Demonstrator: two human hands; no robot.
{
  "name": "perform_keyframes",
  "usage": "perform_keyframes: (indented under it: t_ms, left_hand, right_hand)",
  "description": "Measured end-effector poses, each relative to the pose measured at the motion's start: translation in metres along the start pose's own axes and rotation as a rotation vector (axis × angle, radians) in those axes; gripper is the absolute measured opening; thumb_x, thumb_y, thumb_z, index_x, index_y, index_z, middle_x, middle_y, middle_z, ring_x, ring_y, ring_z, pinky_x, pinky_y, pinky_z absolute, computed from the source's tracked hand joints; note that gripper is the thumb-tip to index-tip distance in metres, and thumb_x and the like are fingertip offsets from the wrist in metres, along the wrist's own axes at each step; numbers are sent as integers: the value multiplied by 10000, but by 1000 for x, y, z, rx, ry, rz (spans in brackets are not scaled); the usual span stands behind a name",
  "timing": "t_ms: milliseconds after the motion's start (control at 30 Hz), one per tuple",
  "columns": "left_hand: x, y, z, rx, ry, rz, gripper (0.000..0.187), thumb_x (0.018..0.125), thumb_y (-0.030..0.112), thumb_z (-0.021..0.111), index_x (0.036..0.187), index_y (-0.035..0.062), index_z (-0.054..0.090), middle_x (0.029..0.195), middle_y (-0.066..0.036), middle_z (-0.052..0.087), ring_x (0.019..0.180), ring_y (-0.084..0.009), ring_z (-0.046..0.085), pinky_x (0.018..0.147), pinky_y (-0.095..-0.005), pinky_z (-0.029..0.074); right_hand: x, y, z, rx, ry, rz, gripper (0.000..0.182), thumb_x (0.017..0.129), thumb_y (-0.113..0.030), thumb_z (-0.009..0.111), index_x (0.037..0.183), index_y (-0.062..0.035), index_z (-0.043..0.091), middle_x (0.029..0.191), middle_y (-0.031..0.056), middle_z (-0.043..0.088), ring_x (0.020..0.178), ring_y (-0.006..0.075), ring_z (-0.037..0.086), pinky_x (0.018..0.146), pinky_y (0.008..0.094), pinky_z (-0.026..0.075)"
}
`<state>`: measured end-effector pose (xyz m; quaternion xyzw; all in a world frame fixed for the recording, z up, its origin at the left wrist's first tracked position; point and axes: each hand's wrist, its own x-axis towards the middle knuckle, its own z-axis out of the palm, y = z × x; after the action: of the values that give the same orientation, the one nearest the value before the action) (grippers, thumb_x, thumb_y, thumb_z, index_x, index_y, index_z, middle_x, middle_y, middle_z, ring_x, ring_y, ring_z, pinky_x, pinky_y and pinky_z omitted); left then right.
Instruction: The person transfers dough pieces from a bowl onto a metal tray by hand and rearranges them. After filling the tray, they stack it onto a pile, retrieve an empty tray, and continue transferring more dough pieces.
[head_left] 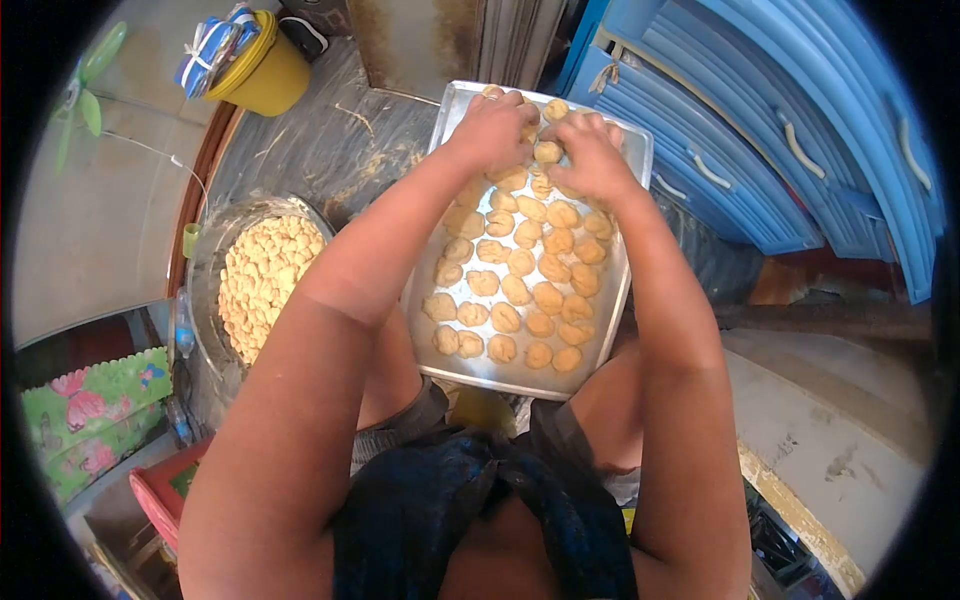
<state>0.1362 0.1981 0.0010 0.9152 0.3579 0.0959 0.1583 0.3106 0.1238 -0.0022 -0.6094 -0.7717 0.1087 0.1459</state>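
Note:
A metal baking tray (pixel 470 372) rests across my lap, covered with rows of lumpy, pale-brown dough balls (pixel 502 348). At the tray's far end, my left hand (pixel 493 132) curls its fingers down around dough balls near the far left side. My right hand (pixel 592 152) is beside it at the far right, fingers bent over the dough and partly hiding it. Between the two hands sits one rounder dough ball (pixel 547 152), close to the fingertips of both. My palms hide several pieces beneath them.
On the floor to the left stands a wide basin (pixel 208 300) full of small dough pieces (pixel 265 285). A yellow bucket (pixel 275 75) holding blue packets is at the back left. Blue drawers (pixel 700 150) with pale handles stand at the right, near the tray.

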Motion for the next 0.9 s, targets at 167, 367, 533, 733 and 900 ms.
perform_keyframes:
  t_ms: [167,367,533,733,900]
  left_hand:
    - [5,-16,2,40,158,-20,409,725,270,619,1097,106,577,1101,-109,521,1094,-308,473,920,-442,361]
    - [12,-42,11,2,142,-122,449,780,345,602,1189,166,556,1248,-101,480,1199,-295,420,979,-485,309]
    - [9,-42,7,-57,-52,-109,438,791,356,592,1195,188,556,1282,-71,467,1211,-288,422,1000,-505,279]
    - [6,-40,7,-14,-70,-114,475,797,381,594,1232,201,529,1316,-74,437,1228,-289,414,1025,-508,249]
    - [5,-38,8,2,27,-118,524,809,420,578,1283,211,494,1363,-92,401,1282,-292,344,1046,-511,203]
  right_hand:
    - [11,2,15,-33,104,73,436,706,-332,683,1093,-153,592,1114,58,502,1101,264,407,916,429,269]
    - [19,10,39,-73,258,72,559,761,-386,655,1242,-144,509,1341,65,399,1239,259,349,1018,438,229]
    - [22,5,27,-46,47,133,602,779,-447,622,1280,-143,482,1376,72,380,1266,254,341,1039,451,219]
    - [19,7,25,-59,125,116,578,800,-451,601,1278,-145,489,1366,77,397,1256,267,352,1043,451,216]
    - [18,34,2,-2,231,283,539,831,-458,555,1270,-150,499,1315,94,445,1245,279,365,1034,450,243]
